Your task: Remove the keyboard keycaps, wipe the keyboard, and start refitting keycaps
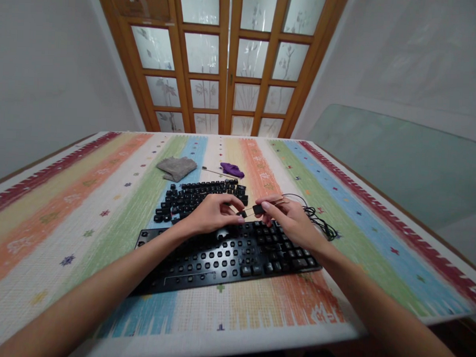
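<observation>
The left hand [210, 214] has its grip pinched on a small key [241, 214]; the right hand [291, 219] pinches a wire tool [257, 209], above the keyboard [218, 262]. The bench [113, 220] is striped; behind stand wooden doors [232, 68].

You have soft, dim light: glare streaks the panes [250, 58], glints dot the keyboard [226, 271], shadow darkens beneath the table [199, 339], edges stretch.

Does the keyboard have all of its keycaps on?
No, bare posts show across much of the keyboard, and many loose keycaps lie beyond it on the tablecloth.
</observation>
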`<act>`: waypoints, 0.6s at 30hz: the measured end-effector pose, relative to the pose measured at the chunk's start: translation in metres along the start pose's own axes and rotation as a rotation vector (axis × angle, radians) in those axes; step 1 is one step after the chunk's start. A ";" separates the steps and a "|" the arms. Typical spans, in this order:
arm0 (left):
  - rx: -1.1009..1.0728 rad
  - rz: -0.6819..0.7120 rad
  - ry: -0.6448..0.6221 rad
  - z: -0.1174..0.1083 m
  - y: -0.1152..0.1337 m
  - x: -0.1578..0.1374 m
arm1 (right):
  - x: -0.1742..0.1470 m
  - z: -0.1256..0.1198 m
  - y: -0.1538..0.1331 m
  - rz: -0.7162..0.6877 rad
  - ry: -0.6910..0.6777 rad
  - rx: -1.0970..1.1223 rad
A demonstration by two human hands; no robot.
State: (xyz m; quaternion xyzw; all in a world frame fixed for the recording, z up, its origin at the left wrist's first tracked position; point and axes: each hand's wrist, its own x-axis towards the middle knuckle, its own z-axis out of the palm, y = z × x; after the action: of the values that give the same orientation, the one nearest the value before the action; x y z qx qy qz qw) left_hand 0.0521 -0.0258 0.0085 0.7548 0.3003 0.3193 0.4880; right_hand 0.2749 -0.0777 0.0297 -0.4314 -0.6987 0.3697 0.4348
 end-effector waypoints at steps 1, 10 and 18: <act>0.036 0.040 0.020 0.001 0.000 -0.001 | 0.000 0.001 0.001 0.004 0.013 0.003; 0.555 0.309 0.052 -0.002 0.001 -0.003 | -0.003 0.008 0.006 -0.005 0.048 -0.092; 0.707 0.397 0.059 -0.001 -0.009 -0.003 | -0.007 0.017 0.011 -0.082 0.089 -0.320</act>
State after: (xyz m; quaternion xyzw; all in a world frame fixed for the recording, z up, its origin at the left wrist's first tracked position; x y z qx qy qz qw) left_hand 0.0479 -0.0246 0.0001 0.9099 0.2539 0.3058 0.1185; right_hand 0.2639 -0.0822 0.0117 -0.4820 -0.7459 0.2161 0.4057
